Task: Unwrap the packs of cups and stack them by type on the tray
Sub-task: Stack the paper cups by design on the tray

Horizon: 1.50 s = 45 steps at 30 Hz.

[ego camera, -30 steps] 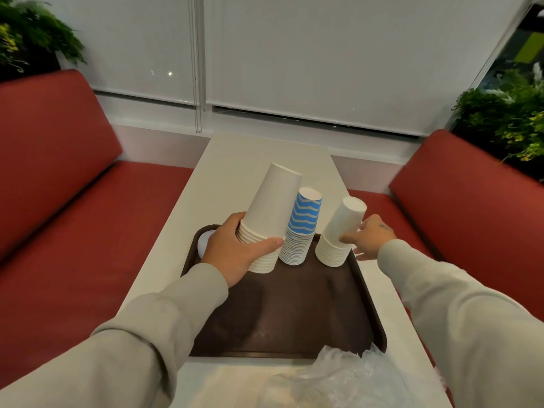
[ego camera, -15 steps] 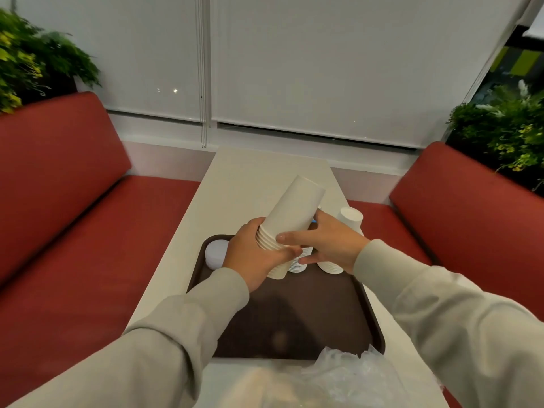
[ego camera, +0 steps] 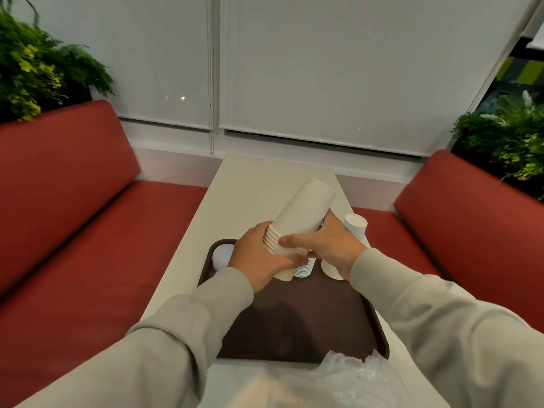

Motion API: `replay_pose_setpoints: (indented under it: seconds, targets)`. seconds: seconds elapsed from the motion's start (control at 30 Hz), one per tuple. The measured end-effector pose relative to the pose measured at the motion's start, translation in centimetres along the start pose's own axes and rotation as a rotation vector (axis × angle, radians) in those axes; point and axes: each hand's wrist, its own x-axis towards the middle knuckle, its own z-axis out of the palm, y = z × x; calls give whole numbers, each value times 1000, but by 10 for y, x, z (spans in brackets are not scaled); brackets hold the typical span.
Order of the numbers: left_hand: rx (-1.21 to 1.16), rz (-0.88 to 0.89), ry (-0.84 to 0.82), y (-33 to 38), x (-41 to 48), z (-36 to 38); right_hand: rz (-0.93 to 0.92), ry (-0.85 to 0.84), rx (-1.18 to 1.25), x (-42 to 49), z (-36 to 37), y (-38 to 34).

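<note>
Two hands hold one tall stack of plain white paper cups (ego camera: 303, 210), nested upside down and tilted so that its closed top leans far and to the right. The stack hangs just above the far part of the dark brown plastic tray (ego camera: 294, 325), its lowest rims close to the tray floor.

The left hand (ego camera: 259, 260) grips the stack low down from the left, fingers curled round the band of rims. The right hand (ego camera: 329, 245) grips it from the right, thumb laid across the near side and fingers wrapped behind.

Behind the right hand a shorter stack of small white paper cups (ego camera: 356, 226) stands upside down on the tray. Between the two stacks the white rims of a third stack (ego camera: 306, 269) show; the rest is hidden. A round white object (ego camera: 222, 256) sits in the tray's far left corner.

The tray rests on a pale bench (ego camera: 250, 195), with crumpled clear plastic wrap (ego camera: 350, 381) at its near edge. Red upholstered seats (ego camera: 73, 201) flank the bench.
</note>
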Motion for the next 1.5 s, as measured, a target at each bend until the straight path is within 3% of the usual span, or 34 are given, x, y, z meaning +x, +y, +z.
replay_pose_setpoints:
  seconds: [0.5,0.93,1.5]
  targets:
    - [-62,-77,-55,-13,3,-3,-16,68,51,11,-36,-12]
    - [-180,-43,65,-23,19,-4,-3,481,-239,41,-112,-2]
    - [-175,-58,93,-53,32,1,186,519,-341,63,-100,74]
